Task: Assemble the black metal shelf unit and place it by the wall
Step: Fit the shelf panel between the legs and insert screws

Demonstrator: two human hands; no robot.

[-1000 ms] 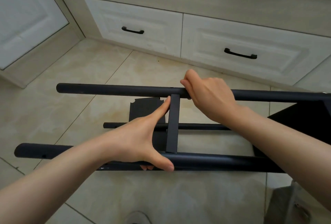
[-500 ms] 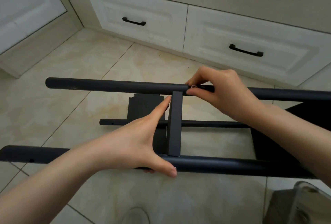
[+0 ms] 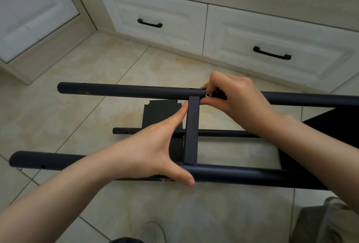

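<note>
Matte black frame (image 3: 291, 100) over the floor (image 3: 87, 106): two round tubes (image 3: 126, 92) joined by a flat crossbar (image 3: 191, 132). My left hand (image 3: 147, 151) grips the near tube (image 3: 242, 176) left of the crossbar; at its far end my right hand (image 3: 239, 96) pinches a silver fastener (image 3: 207, 95), perhaps a nut.

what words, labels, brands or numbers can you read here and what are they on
None: no word, number, label or brand shows.
Far tube, near tube and crossbar: plain black, no marks.
Drawers: carved panels only.
Silver bolt between the right hand's fingers: too small to tell.
</note>
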